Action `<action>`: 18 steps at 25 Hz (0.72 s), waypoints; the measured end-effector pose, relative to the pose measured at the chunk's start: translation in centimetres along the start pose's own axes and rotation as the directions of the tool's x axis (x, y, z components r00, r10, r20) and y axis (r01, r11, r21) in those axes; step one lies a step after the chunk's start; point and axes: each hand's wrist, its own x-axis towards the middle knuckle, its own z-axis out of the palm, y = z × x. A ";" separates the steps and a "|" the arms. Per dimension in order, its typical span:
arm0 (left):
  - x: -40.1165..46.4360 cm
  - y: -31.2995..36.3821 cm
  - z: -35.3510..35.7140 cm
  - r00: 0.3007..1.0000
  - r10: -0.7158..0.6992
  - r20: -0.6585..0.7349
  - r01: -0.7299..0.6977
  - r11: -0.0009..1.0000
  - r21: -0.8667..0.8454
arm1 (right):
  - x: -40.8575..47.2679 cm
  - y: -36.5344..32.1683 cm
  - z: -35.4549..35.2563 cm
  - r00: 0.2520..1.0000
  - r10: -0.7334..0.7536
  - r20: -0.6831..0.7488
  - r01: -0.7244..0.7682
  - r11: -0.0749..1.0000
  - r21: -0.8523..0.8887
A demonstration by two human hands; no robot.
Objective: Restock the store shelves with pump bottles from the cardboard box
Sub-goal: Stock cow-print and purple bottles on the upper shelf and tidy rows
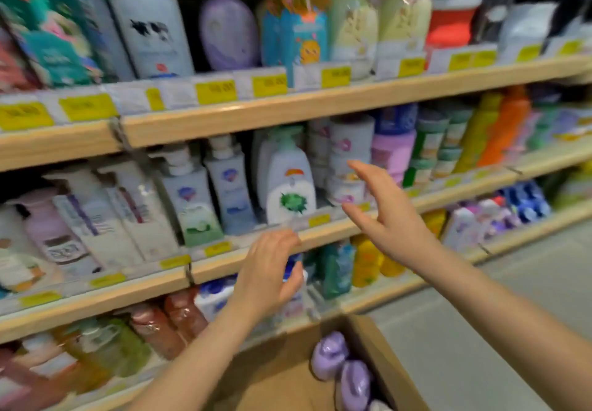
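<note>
Crowding the shelf (320, 237), pump bottles (290, 183) front both empty, spread hands (267, 269) above the cardboard box (381, 349).

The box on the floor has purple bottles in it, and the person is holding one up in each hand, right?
Not quite. The cardboard box does hold purple bottles, but the head view shows both hands empty: the left hand and right hand reach toward the shelf with fingers spread, gripping nothing.

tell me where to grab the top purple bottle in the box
Take the upper purple bottle round its rounded body, coming down from above: it lies in the open-topped cardboard box, whose wall blocks the right side. Blur hides its pump, so don't count on the neck.
</note>
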 end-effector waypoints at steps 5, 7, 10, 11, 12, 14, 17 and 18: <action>-5.7 3.9 9.9 0.942 -0.008 0.336 0.070 0.983 -0.172 | -14.1 7.8 1.8 0.914 0.393 0.100 -0.389 0.920 -0.053; -7.9 5.1 12.6 0.889 0.058 0.454 0.048 0.974 -0.220 | -19.0 9.1 2.8 0.863 0.489 0.126 -0.483 0.872 -0.073; -11.7 6.7 16.1 0.796 0.204 0.570 -0.017 0.949 -0.316 | -25.5 9.9 4.3 0.781 0.605 0.157 -0.598 0.796 -0.095; -13.2 7.2 17.1 0.777 0.242 0.581 -0.028 0.935 -0.353 | -27.6 9.9 4.9 0.754 0.635 0.168 -0.626 0.772 -0.108; -14.6 7.6 17.7 0.756 0.277 0.593 -0.033 0.921 -0.388 | -29.6 9.9 5.6 0.729 0.657 0.191 -0.648 0.753 -0.116; -17.2 8.5 18.5 0.678 0.315 0.664 -0.002 0.904 -0.428 | -33.3 9.9 7.2 0.681 0.675 0.284 -0.660 0.734 -0.161; -20.5 8.4 20.9 0.623 0.336 0.706 0.021 0.895 -0.445 | -37.1 10.1 9.4 0.602 0.671 0.432 -0.679 0.715 -0.165; -21.0 8.5 21.7 0.627 0.316 0.712 0.047 0.897 -0.439 | -37.8 10.1 9.7 0.590 0.668 0.454 -0.690 0.709 -0.145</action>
